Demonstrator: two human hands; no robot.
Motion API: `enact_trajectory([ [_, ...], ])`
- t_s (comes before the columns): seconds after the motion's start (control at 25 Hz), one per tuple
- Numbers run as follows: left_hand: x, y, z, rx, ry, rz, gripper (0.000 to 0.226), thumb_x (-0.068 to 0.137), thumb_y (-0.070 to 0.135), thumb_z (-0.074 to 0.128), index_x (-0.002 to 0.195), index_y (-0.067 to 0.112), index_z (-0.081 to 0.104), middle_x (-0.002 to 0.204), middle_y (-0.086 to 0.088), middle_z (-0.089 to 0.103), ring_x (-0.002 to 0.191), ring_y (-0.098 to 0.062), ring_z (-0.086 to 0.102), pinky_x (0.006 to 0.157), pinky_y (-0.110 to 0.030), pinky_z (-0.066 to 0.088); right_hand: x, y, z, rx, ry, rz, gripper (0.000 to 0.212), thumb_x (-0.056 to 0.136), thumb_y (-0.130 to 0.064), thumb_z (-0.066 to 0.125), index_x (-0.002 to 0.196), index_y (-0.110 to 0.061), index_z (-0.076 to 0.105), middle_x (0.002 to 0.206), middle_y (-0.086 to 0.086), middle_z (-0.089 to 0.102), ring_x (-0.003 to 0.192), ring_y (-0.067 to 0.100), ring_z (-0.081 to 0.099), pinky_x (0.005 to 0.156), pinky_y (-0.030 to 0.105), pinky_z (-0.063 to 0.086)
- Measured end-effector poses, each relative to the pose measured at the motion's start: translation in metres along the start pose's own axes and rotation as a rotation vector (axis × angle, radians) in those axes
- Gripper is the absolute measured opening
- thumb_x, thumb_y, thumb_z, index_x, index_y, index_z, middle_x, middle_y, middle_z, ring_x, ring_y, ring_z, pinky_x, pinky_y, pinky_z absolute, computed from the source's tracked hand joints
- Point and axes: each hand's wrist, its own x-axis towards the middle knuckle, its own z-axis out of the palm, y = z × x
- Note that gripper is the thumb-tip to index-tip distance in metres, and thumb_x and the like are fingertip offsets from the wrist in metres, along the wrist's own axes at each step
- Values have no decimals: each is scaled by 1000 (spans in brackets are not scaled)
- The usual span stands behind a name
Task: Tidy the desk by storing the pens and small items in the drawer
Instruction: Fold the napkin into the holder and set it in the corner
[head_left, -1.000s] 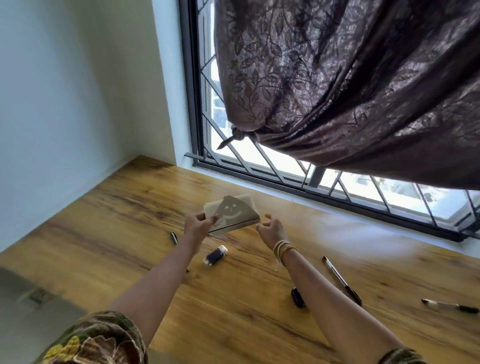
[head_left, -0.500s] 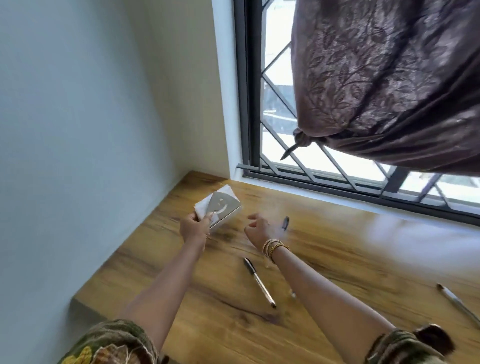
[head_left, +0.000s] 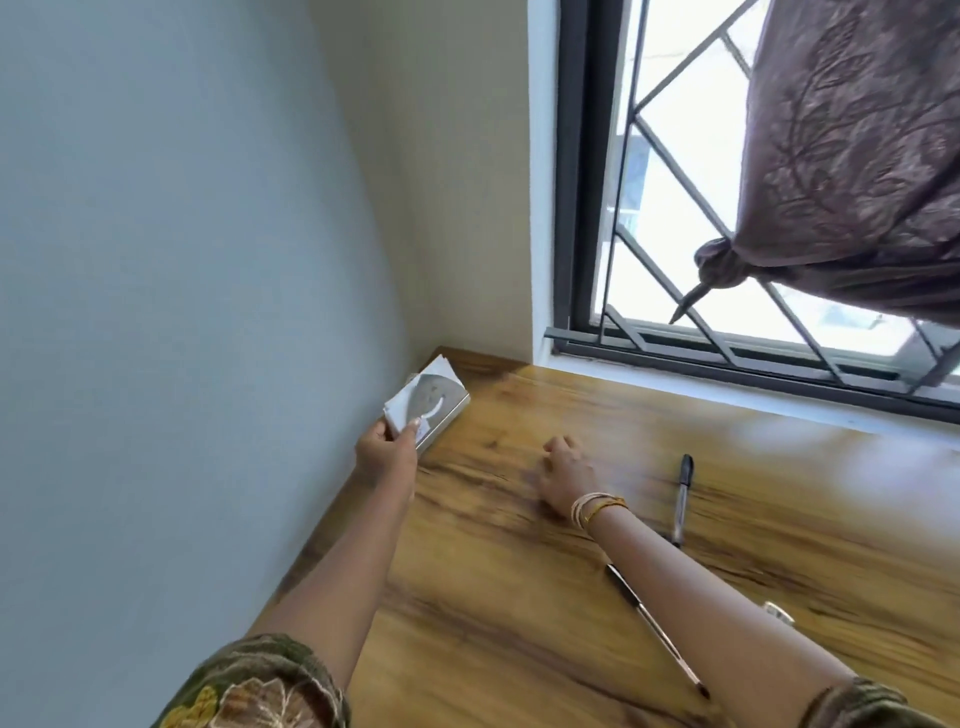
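Observation:
My left hand (head_left: 384, 454) grips a small white and silver box with a smiling face on it (head_left: 428, 402), holding it near the far left corner of the wooden desk (head_left: 493, 623), close to the wall. My right hand (head_left: 563, 475) hovers over the desk with loosely curled fingers and nothing in it; bangles circle its wrist. A black-capped pen (head_left: 681, 499) lies right of that hand. A second, slimmer pen (head_left: 657, 631) lies nearer, partly under my right forearm. A small pale item (head_left: 777, 612) peeks out beside the forearm. No drawer is in sight.
A blue-grey wall (head_left: 182, 312) runs along the desk's left edge. Behind the desk is a window with a dark frame and metal grille (head_left: 675, 234). A knotted brown curtain (head_left: 841, 171) hangs at the upper right.
My view swung left toward the corner. My right hand let go of the box, and my left hand alone carried it left and farther back toward the wall.

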Motion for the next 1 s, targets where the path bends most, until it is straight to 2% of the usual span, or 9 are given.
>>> enact_trajectory([
  [0.2,21,-13,15,-95,43,-77,10,76,22,76,84,17,72,81,4,73,72,-13,66,67,-27,53,6,3,-4,-166,13,-59,40,80,-32,57,115,-13,58,112,6,55,101,29,58,86,36,51],
  [0.32,24,-18,26,-120,58,-104,14,77,18,76,88,13,72,84,1,72,76,-16,67,68,-27,53,7,0,-5,-239,59,-63,31,80,-32,54,105,-14,59,104,4,56,94,27,59,75,31,49],
  [0.44,25,-26,30,-111,49,-105,13,76,16,77,83,20,68,82,4,71,78,-16,67,74,-30,56,4,2,3,-262,150,-102,23,81,-26,52,97,-12,59,99,5,57,92,26,57,73,29,47],
  [0.64,33,-33,32,-44,16,-66,22,73,17,79,93,19,72,87,3,73,80,-13,69,78,-36,58,0,6,13,-288,252,-171,14,72,-16,56,82,-8,61,86,9,61,81,28,60,69,29,49],
  [0.72,30,-31,31,-42,-1,-74,28,73,17,80,100,15,71,93,-1,74,82,-14,68,77,-33,58,-2,8,11,-286,223,-190,18,73,-17,54,86,-8,62,89,9,60,85,28,60,71,30,49],
  [0.84,20,-24,28,-61,-8,-111,43,73,13,81,114,13,66,102,1,70,88,-15,66,80,-30,54,-5,9,3,-293,123,-171,30,77,-21,52,104,-11,59,106,6,56,100,25,55,81,30,46],
  [1.0,7,-23,26,-35,2,-174,65,71,19,82,129,10,53,116,-2,65,103,-22,64,92,-37,52,-8,12,-4,-242,32,-146,40,79,-24,51,118,-14,55,114,3,52,101,23,55,82,29,48],
])
